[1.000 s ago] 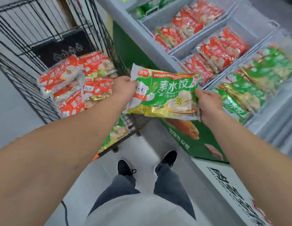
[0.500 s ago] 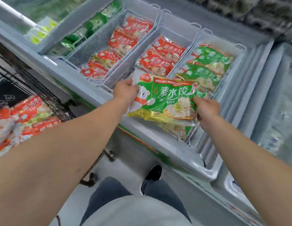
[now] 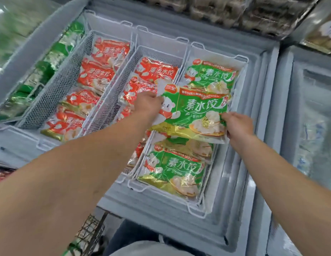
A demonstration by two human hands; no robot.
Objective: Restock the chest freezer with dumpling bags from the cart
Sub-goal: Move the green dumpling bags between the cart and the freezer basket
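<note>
Hands first: left hand (image 3: 149, 104) pinches left edge of green dumpling bag (image 3: 193, 112), right hand (image 3: 237, 124) grips its right edge. Bag held flat over rightmost wire basket (image 3: 196, 212) in chest freezer (image 3: 235, 215), above other green bags (image 3: 172, 170). Red bags (image 3: 98, 74) fill two baskets to the left. Cart (image 3: 89, 235) corner shows at bottom edge.

Both forearms bare, no sleeves, watch or rings near left hand (image 3: 149, 106) or right hand (image 3: 237, 124); light grey top, dark trousers below.
</note>
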